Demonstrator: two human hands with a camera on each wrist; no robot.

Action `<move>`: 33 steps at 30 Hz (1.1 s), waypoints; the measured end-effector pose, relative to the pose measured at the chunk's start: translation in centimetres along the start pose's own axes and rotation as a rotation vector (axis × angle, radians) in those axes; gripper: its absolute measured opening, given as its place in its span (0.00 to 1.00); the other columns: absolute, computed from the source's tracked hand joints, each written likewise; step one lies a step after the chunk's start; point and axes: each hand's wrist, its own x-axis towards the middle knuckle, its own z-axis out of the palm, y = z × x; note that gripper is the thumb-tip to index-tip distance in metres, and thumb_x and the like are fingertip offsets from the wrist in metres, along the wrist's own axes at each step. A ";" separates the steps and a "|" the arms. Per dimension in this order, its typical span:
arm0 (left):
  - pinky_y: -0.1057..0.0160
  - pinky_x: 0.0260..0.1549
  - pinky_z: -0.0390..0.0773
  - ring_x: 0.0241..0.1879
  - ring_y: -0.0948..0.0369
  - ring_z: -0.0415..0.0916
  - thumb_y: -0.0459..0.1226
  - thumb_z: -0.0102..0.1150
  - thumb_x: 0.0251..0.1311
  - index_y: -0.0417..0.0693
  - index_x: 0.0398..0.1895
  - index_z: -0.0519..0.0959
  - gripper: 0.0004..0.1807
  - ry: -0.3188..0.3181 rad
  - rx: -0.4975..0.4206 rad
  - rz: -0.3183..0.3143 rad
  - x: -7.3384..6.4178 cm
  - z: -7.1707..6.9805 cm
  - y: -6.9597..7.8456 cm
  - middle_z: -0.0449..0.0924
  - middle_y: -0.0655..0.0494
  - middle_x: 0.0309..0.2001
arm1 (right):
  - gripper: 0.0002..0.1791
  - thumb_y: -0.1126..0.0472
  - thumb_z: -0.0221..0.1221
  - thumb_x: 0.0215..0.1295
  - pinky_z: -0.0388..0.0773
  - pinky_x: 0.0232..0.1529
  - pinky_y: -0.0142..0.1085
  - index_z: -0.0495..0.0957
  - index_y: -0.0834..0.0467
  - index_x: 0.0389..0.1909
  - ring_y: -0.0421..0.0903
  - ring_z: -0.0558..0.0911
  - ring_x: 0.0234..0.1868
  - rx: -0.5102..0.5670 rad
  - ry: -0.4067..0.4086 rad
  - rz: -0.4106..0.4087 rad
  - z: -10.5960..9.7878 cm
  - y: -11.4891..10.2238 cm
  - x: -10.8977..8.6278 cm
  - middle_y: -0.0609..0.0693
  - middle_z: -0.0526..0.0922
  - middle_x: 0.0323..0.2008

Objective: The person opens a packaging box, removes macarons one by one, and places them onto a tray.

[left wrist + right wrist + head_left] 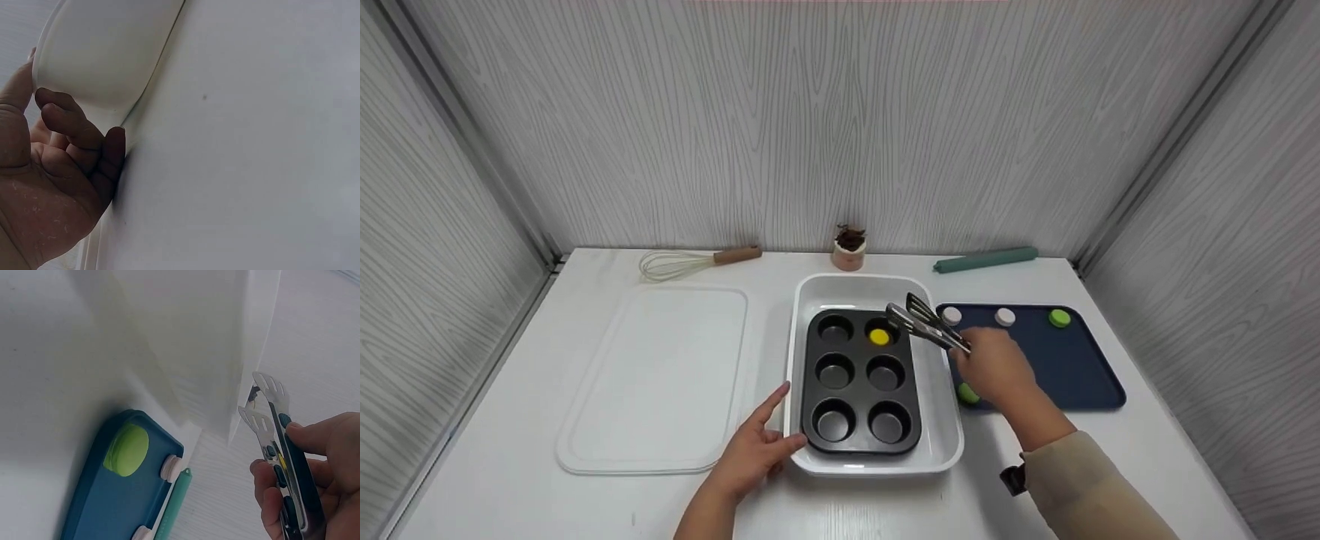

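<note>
A dark muffin tin (861,397) sits inside a white rectangular bin (949,420). One yellow round piece (879,337), macaron-like, lies in its far right cup. My left hand (754,450) holds the bin's near left corner, thumb over the rim and fingers against the outer wall (101,67). Metal tongs with dark grips (915,328) are held in my right hand (997,364) above the bin's right rim. Their slotted tips (264,402) stand apart with nothing between them. Right of the bin, a blue tray (1061,371) bears white and green pieces (129,449); my right hand partly covers it.
A whisk (679,264) lies at the back left, behind a white flat lid or board (660,382). A small pot with a dark plant (849,255) stands at the back wall. At the back right lies a green rolling pin (986,259).
</note>
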 end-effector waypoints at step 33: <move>0.68 0.19 0.65 0.15 0.66 0.61 0.34 0.74 0.63 0.53 0.87 0.53 0.53 0.008 0.014 -0.019 -0.1 -0.1 0.3 0.70 0.60 0.17 | 0.10 0.60 0.62 0.74 0.80 0.26 0.50 0.82 0.59 0.31 0.50 0.81 0.26 -0.274 -0.098 -0.009 2.2 -4.3 2.3 0.53 0.81 0.25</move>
